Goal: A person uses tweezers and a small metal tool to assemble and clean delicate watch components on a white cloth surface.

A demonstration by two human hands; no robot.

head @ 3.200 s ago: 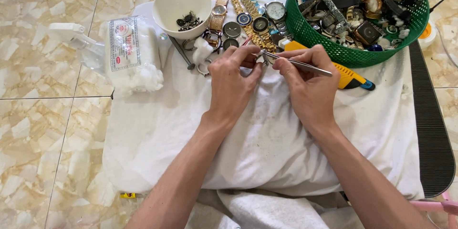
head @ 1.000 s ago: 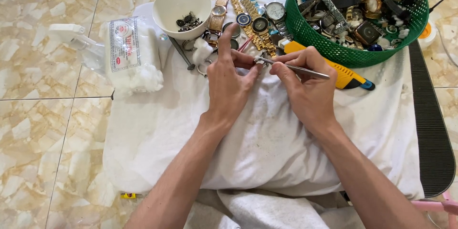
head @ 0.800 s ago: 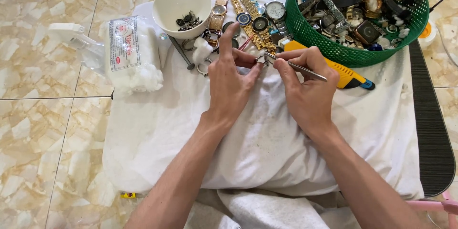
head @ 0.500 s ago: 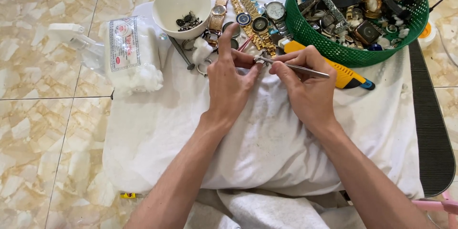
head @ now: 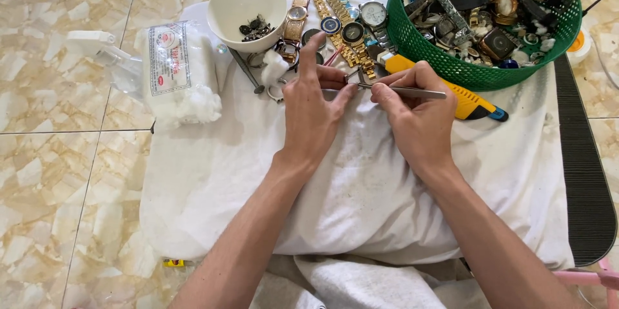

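Pinching tweezers (head: pixel 406 91) — right hand (head: pixel 419 119), beside left hand (head: pixel 316 112)

Watches (head: pixel 342 28), basket (head: pixel 451 67) beyond; cloth (head: pixel 361 199) nearer

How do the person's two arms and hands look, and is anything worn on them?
Both forearms are bare up to the frame edge, with no sleeves showing. The left hand and right hand wear no gloves, and no rings, watch or bracelet are visible.
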